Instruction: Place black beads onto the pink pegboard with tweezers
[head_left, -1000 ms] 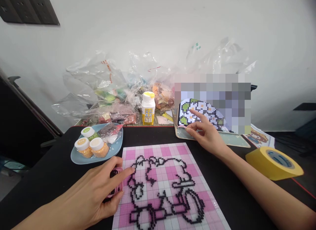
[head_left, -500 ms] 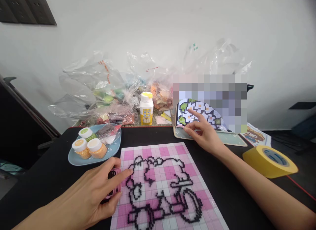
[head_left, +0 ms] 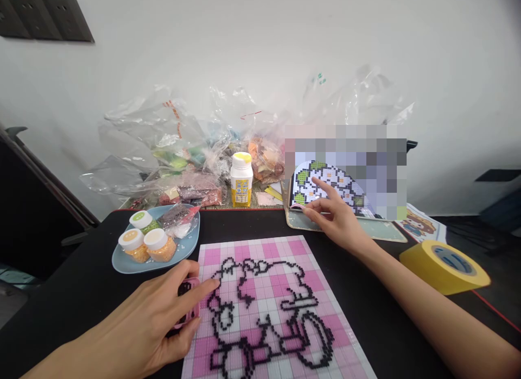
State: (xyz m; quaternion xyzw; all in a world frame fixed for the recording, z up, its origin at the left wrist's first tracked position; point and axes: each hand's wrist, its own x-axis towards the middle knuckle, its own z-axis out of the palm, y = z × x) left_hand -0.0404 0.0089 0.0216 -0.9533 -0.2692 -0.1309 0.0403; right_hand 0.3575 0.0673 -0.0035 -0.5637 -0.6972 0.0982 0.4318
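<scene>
My left hand (head_left: pixel 163 308) grips a small pink box (head_left: pixel 191 303) with black beads in it, at the left edge of a pegboard (head_left: pixel 287 243). Its index finger reaches over the board and rests by the black bead outline (head_left: pixel 317 362), which lies on pink and white squares. My right hand (head_left: pixel 336 210) is at the tablet (head_left: pixel 342 178), index finger stretched to the gridded pattern of green, white and black cells. The other fingers are curled in, and a small pink tip (head_left: pixel 297 207) shows by the thumb; what it belongs to is hidden.
At the left, a blue plate (head_left: pixel 122 266) bears several bead jars (head_left: pixel 160 246) and a bag. A white-and-yellow bottle (head_left: pixel 241 178) stands behind the board, before heaped plastic bags (head_left: pixel 175 129). Yellow tape (head_left: pixel 427 267) lies beside my right forearm, near a printed card (head_left: pixel 423 221).
</scene>
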